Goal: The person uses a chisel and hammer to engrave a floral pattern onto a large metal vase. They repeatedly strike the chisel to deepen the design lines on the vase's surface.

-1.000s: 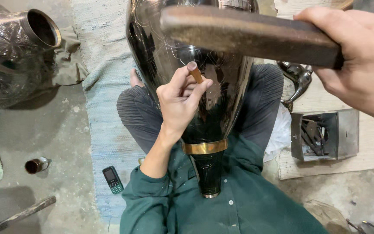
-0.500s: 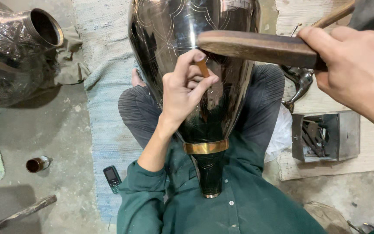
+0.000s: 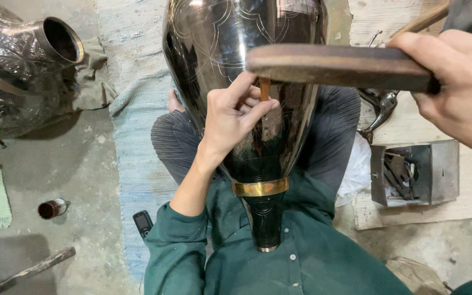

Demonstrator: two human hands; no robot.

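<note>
A large dark polished metal vase with fine engraved lines lies across my lap, its brass-banded neck pointing at my chest. My left hand pinches a small chisel upright against the vase's surface. My right hand grips a flat wooden mallet, whose head sits right over the chisel's top, touching or nearly so. I wear a green shirt.
An embossed metal vase lies on cloth at the upper left. A small metal box of tools rests on a wooden board at right. A phone, a little jar and a wooden stick lie on the concrete floor.
The mallet has come down from a raised position close to the camera onto the chisel's top. My left hand has kept the chisel on the vase, shifting slightly.
</note>
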